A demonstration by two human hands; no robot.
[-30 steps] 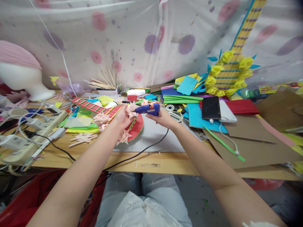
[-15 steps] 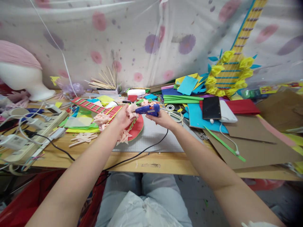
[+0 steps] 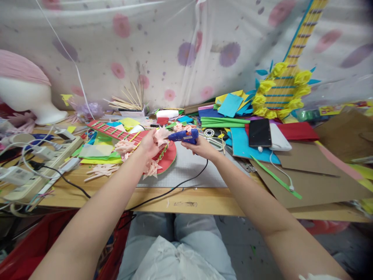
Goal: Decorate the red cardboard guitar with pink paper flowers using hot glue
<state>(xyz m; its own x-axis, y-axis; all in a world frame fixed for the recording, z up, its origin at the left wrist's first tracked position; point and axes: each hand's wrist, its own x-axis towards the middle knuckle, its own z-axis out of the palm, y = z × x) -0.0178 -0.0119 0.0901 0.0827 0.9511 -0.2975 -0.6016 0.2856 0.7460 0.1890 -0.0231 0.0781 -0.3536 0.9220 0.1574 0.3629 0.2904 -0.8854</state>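
My left hand (image 3: 150, 144) is closed on a pale pink paper flower (image 3: 161, 135), held above a red paper guitar (image 3: 169, 157). In my right hand (image 3: 199, 147) is a blue glue gun (image 3: 183, 136), its nozzle pointing left at the flower. Whether the tip touches the petals I cannot tell. The guitar lies on a grey cutting mat (image 3: 189, 175), its neck (image 3: 107, 129) slanting to the upper left. Other pink paper flowers (image 3: 152, 168) sit along its body, partly covered by my left hand and forearm.
A power strip (image 3: 43, 169) with plugs stands at left, near pink paper strips (image 3: 101, 171). The gun's black cord (image 3: 175, 191) crosses the mat. At right lie a phone (image 3: 260, 133), a white power bank (image 3: 279, 138) and brown cardboard (image 3: 309, 179). A yellow paper guitar (image 3: 279, 91) stands behind.
The glue gun and my right hand have shifted slightly to the right. The flower in my left hand has turned a little; the guitar stays in place.
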